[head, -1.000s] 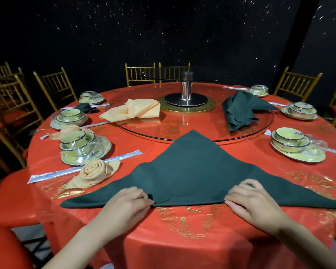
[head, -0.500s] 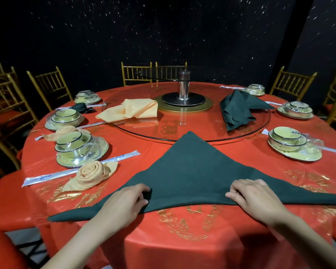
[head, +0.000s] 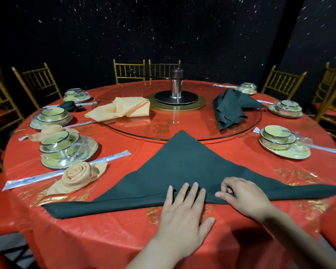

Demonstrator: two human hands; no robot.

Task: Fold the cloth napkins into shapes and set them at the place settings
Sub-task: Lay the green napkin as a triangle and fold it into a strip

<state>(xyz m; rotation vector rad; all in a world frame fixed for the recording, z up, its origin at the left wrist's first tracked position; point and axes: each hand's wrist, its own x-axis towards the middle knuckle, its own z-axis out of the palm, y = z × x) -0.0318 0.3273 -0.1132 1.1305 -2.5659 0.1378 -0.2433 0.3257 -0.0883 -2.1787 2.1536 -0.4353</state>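
- Head view, far left: a peach rose (head: pixel 78 176) lies beside a bowl set (head: pixel 60 141).
- The green napkin (head: pixel 182 164), a flat triangle, lies at the table's (head: pixel 124 239) near edge.
- The left hand (head: pixel 182 214) presses it, fingers straight.
- The right hand (head: pixel 242 197) pinches its near fold.

A round table under a red cloth (head: pixel 124 235) with gold print carries a dark green napkin (head: pixel 182 164), spread flat as 1 triangle. The right hand (head: pixel 246 197) pinches its near folded edge, and the left hand (head: pixel 182 212) lies flat just left of that grip. Further left of the grip lie a peach rose-shaped napkin (head: pixel 78 175), a wrapped chopstick sleeve (head: pixel 113 157) and 3 film-wrapped bowl settings, the nearest (head: pixel 66 148) just past the rose. Beyond the grip sits a glass turntable (head: pixel 192 123). Right of it and further back stand 3 more settings, the nearest (head: pixel 281 140) with its own sleeve.
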